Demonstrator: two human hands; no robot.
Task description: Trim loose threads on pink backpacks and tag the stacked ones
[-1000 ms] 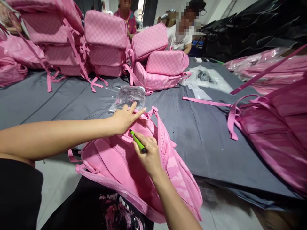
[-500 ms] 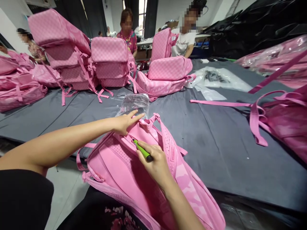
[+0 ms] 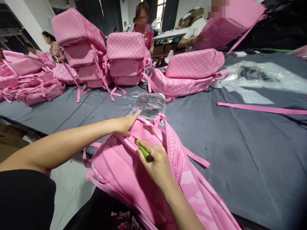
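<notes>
A pink backpack [image 3: 144, 185] leans in front of me on the table's edge, its padded back and straps facing up. My left hand [image 3: 124, 125] grips the fabric near its top, with one finger stretched out over the edge and the others partly hidden. My right hand [image 3: 157, 163] is closed around a small green-handled tool [image 3: 144, 150] with a black end. The tool's tip meets the backpack near a seam, just below my left hand; the tip's exact shape is too small to tell. Beyond the backpack's top lies a clear plastic bag [image 3: 150, 103].
Pink checked backpacks [image 3: 126, 46] stand stacked across the grey-covered table [image 3: 216, 166]. More bags [image 3: 39, 91] are heaped at far left. A plastic sheet [image 3: 275, 76] and a pink strap [image 3: 251, 109] lie at right. A co-worker [image 3: 192, 36] opposite holds up a pink backpack [image 3: 230, 25].
The view has swung right. The co-worker opposite has lifted a backpack off the pile. My left fingers, spread before, are now more gathered; my right hand keeps the tool at the same spot.
</notes>
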